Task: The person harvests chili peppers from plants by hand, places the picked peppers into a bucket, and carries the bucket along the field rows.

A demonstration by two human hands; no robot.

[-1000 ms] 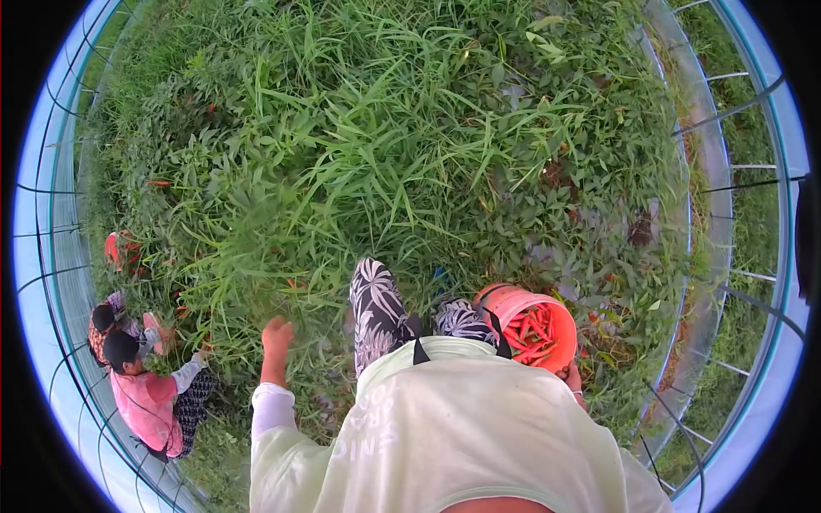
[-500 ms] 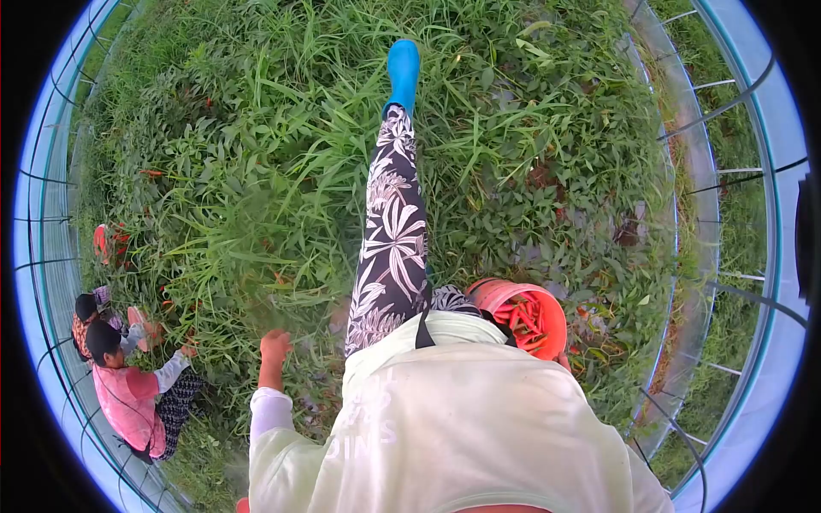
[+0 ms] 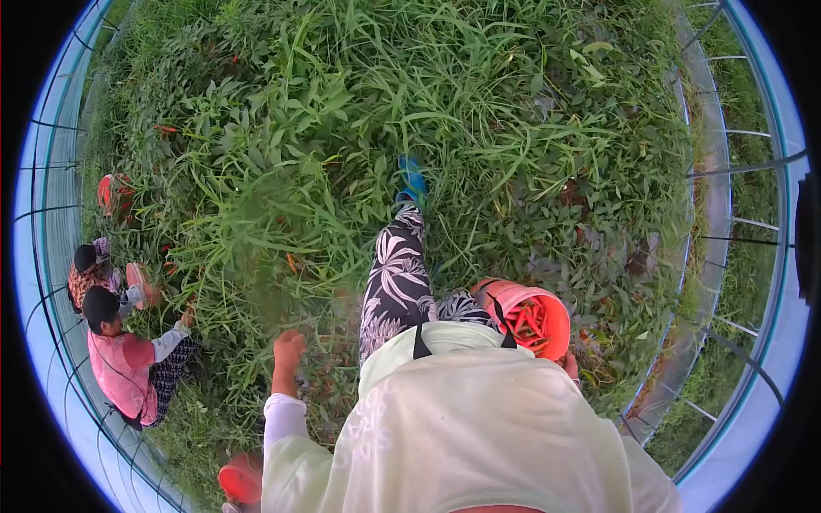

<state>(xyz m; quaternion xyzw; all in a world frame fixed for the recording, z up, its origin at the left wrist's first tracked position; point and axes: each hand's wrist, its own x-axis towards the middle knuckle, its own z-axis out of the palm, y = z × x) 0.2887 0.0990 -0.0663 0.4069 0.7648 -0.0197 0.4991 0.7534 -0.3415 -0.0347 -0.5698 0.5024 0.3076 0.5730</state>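
A red bucket (image 3: pixel 559 317) hangs at my right side, tilted, with several red chili peppers (image 3: pixel 528 325) inside. My right hand (image 3: pixel 570 365) grips its rim at the lower right; most of the fingers are hidden behind the bucket. Out to the left, my left hand (image 3: pixel 289 349) is closed in a loose fist over the plants, and nothing shows in it. One of my legs reaches forward, its blue boot (image 3: pixel 412 178) partly sunk among the green leaves.
Dense pepper plants and tall grass (image 3: pixel 342 111) cover the ground ahead. Two people, one in a pink top (image 3: pixel 120 368), crouch at the left. Red buckets stand near them (image 3: pixel 115 197) and behind my left arm (image 3: pixel 242 479). Plastic sheeting (image 3: pixel 714 197) edges the right.
My outstretched leg has come down, and its boot is now among the plants. Another red bucket shows more fully at the lower left. My right hand still has the bucket.
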